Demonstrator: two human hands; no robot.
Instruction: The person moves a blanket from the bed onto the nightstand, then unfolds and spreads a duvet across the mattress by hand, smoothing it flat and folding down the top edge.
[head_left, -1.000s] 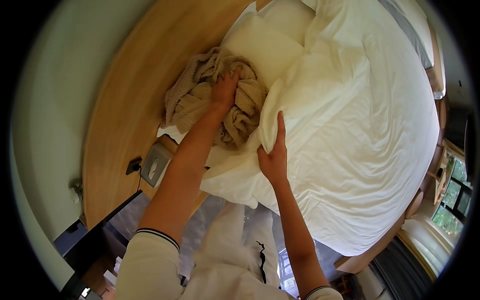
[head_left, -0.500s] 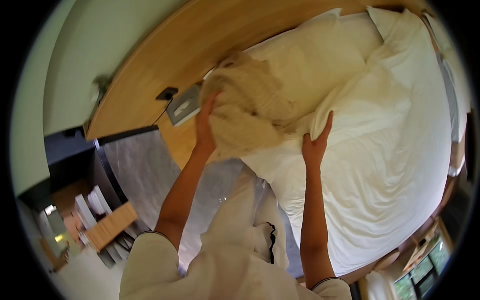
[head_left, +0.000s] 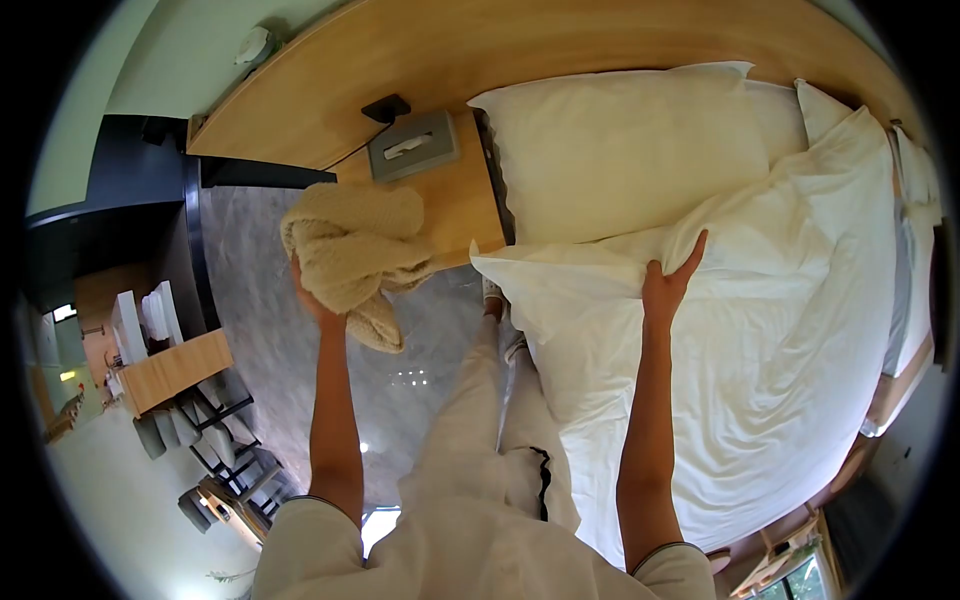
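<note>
My left hand [head_left: 318, 302] is closed on a bunched tan knit blanket [head_left: 355, 240], which hangs over the floor beside the nightstand. The blanket's lower end dangles freely, and part of my fingers is hidden behind it. On the bed, my right hand [head_left: 668, 290] is at the folded upper edge of the white duvet [head_left: 740, 350]. A fold of the duvet lies between its thumb and fingers; some of the fingers are hidden. A white pillow [head_left: 620, 150] lies flat just beyond that fold.
A wooden nightstand [head_left: 465, 205] with a grey tissue box [head_left: 412, 148] stands left of the bed. Behind runs a wooden headboard [head_left: 560, 40] with a black socket [head_left: 386, 108]. Grey floor [head_left: 250, 250] spreads at left, with a wooden table [head_left: 175, 370] and chairs beyond.
My left hand has carried the tan blanket left and off the bed side, uncovering the pillow and nightstand. My right hand stays at the duvet's fold. The view has shifted.
</note>
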